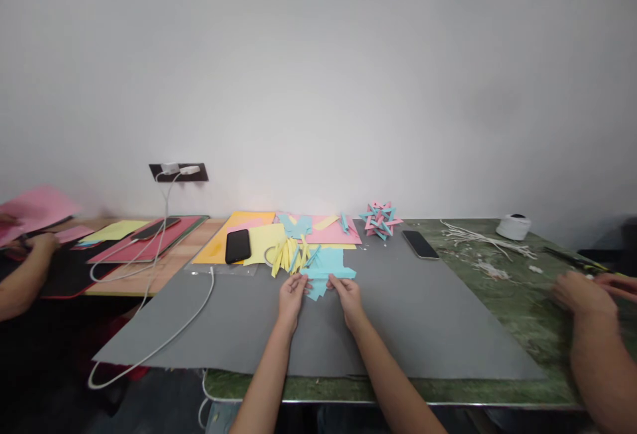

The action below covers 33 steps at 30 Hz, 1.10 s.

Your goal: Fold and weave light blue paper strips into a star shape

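Between my two hands a folded light-blue paper strip is held level above the grey sheet. My left hand pinches its left end, and my right hand pinches it toward the right, with a short end sticking out beyond the fingers. Just behind and under it lie light-blue paper pieces. A heap of folded yellow paper strips lies beyond my left hand. Farther back to the right stands a pink and blue paper star model.
A grey sheet covers the table. Phones and coloured papers lie along the back. A white cable crosses the left side. Co-workers' hands are at both sides; white strings lie on the right.
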Available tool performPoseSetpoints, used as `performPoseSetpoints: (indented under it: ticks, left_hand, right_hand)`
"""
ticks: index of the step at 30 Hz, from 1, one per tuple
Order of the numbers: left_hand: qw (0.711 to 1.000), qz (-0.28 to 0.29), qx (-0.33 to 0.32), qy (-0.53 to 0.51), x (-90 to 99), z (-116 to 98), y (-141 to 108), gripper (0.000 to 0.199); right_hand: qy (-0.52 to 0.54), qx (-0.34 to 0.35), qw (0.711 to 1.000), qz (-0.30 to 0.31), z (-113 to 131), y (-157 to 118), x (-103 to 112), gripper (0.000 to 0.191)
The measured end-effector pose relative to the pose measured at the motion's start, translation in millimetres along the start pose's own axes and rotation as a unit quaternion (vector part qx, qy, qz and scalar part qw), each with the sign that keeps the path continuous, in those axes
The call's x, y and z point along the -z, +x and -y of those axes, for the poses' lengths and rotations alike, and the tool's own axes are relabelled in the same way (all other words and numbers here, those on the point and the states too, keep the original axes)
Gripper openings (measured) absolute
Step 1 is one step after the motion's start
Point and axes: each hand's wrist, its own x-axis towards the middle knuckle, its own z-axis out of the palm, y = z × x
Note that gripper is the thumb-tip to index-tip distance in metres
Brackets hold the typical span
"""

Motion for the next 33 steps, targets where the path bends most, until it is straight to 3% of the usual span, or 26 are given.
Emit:
performPoseSetpoints:
  ticks: [6, 11, 14, 20, 26, 33]
  left_hand:
    - [0.998, 0.008, 0.002, -0.063, 5.0, -3.2, 1.8, 0.024]
    - [0.996, 0.087, 0.024, -0.008, 4.2, -8.0, -4.9, 0.021]
    - [0.992, 0.119, -0.005, 0.050, 0.6, -9.8, -9.5, 0.020]
    - [0.989, 0.107, -0.023, 0.098, -6.0, -13.7, -10.6, 0.026]
    - [0.983, 0.099, -0.053, 0.142, -4.9, -11.1, -9.8, 0.026]
    - [0.983, 0.117, -0.041, 0.133, -3.7, -10.6, -9.9, 0.029]
  right_hand:
    - [-0.041, 0.058, 0.988, 0.140, 0.0, -3.2, -3.2, 0.022]
    - [0.023, 0.003, 0.992, 0.124, -3.2, 3.9, 0.1, 0.038]
    - [0.022, -0.011, 0.988, 0.153, -4.7, 3.6, -0.5, 0.034]
    - [-0.001, 0.015, 0.992, 0.127, 0.5, -3.6, -6.2, 0.038]
    - [-0.061, 0.068, 0.991, 0.095, 5.4, -6.9, -9.3, 0.027]
    - [-0.098, 0.097, 0.987, 0.077, -0.3, -6.9, -9.1, 0.026]
